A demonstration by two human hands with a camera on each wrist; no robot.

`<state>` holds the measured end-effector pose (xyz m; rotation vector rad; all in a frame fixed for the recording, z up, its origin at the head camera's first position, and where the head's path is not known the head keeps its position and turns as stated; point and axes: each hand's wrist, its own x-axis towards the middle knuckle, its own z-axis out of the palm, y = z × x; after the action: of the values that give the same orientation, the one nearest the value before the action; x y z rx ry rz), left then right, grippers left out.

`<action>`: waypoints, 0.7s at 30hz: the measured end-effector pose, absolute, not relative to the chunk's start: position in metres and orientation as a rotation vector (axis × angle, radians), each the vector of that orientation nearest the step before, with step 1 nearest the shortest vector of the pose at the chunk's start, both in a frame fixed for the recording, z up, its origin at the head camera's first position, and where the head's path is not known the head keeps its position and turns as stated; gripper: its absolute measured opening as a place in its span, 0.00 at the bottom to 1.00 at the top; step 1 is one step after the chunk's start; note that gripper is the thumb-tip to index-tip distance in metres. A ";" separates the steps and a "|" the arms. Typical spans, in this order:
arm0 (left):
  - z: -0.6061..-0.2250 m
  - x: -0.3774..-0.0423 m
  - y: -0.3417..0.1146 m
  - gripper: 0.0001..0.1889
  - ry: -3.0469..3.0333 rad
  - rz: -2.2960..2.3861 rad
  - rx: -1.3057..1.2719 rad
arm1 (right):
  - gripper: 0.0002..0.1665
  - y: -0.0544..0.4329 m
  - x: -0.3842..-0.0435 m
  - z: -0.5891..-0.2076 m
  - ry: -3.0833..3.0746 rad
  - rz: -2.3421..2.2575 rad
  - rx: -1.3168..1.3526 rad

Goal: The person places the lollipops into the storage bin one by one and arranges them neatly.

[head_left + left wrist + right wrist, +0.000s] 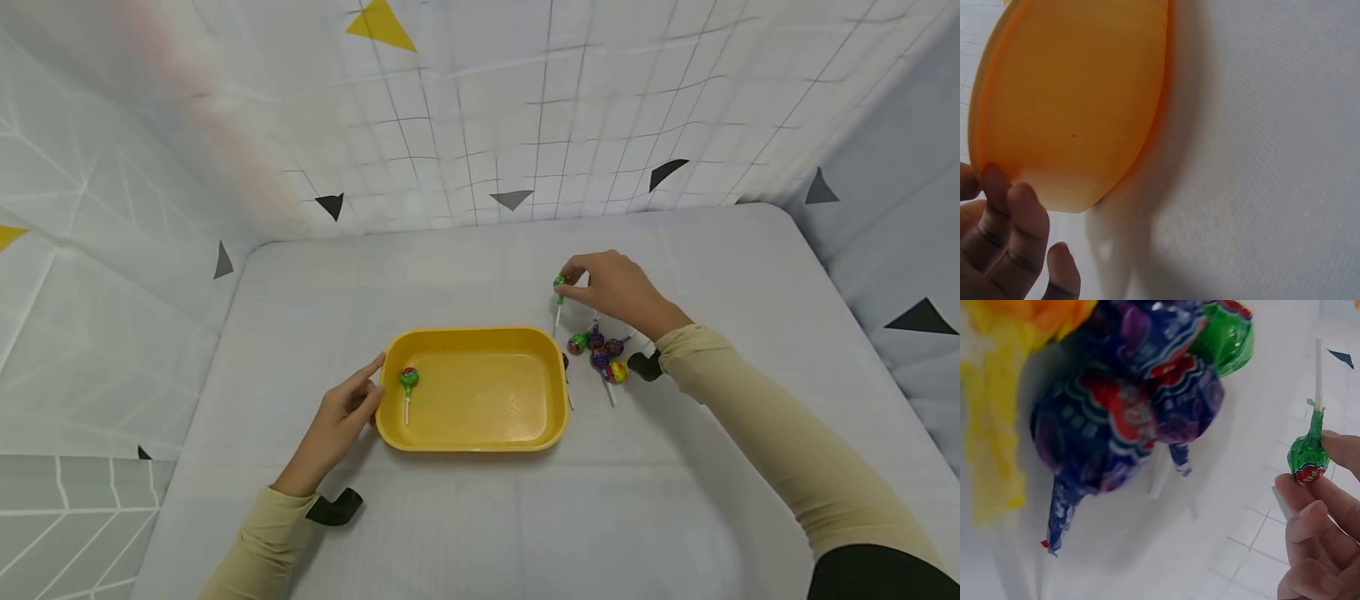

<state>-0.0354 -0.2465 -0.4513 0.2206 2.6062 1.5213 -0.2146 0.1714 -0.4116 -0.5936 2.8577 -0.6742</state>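
My right hand pinches a green-wrapped lollipop by its head, above the table to the right of a yellow tray. In the right wrist view the lollipop sits between thumb and fingertips, its white stick pointing up. One green lollipop lies inside the tray near the left end. My left hand rests its fingertips against the tray's left end; the left wrist view shows fingers touching the tray's outer wall, the other fingers relaxed.
Below my right hand lies a loose group of lollipops: a green one, several purple ones and a yellow one. A dark lollipop is partly hidden by the tray's right rim. A white cloth covers the table; patterned white sheets surround it.
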 end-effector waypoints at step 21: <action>-0.450 -0.036 -0.247 0.27 2.611 1.518 0.205 | 0.15 0.158 -0.199 -0.389 2.868 -0.705 -0.679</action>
<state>-0.0355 -0.2465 -0.4498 0.2049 2.6110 1.5177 -0.1992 0.1580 -0.3894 -0.6790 2.8677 -0.7045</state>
